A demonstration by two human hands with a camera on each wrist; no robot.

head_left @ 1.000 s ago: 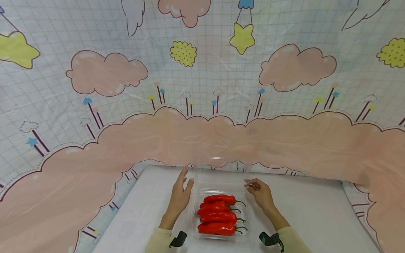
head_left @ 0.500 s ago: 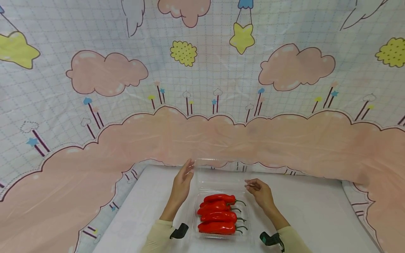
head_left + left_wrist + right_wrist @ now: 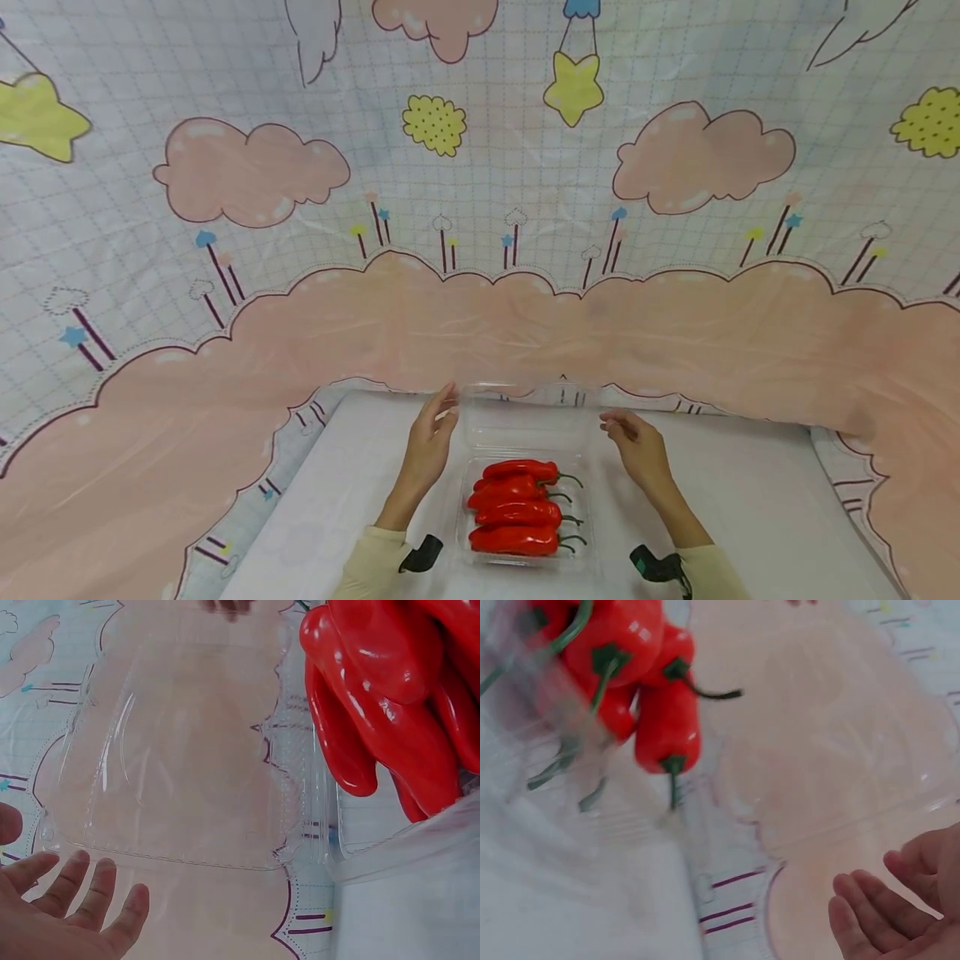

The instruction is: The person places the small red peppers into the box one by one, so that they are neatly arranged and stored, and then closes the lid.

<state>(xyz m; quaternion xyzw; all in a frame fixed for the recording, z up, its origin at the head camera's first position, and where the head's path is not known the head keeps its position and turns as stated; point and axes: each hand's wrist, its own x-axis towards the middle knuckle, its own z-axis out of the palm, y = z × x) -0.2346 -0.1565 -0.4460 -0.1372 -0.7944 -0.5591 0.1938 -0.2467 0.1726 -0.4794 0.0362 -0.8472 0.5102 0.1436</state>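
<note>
Several red peppers (image 3: 517,515) with green stems lie in a row in a clear plastic box (image 3: 465,533). The box's hinged lid (image 3: 532,429) stands raised at the far side, and the peppers are uncovered. My left hand (image 3: 429,442) is at the lid's left edge with its fingers extended. In the left wrist view the fingertips (image 3: 105,866) are close to the lid's corner; whether they touch it I cannot tell. My right hand (image 3: 639,448) is by the lid's right edge, fingers loosely bent, and the right wrist view shows nothing held between them.
The box stands on a white table (image 3: 750,500). Behind the table hangs a printed cloth (image 3: 480,325) with clouds and stars. Each wrist carries a small black camera, such as the left one (image 3: 422,554).
My left hand has moved forward and inward to the lid's left edge. My right hand has shifted a little to the right. The lid's top edge sits slightly lower in view; the peppers have not moved.
</note>
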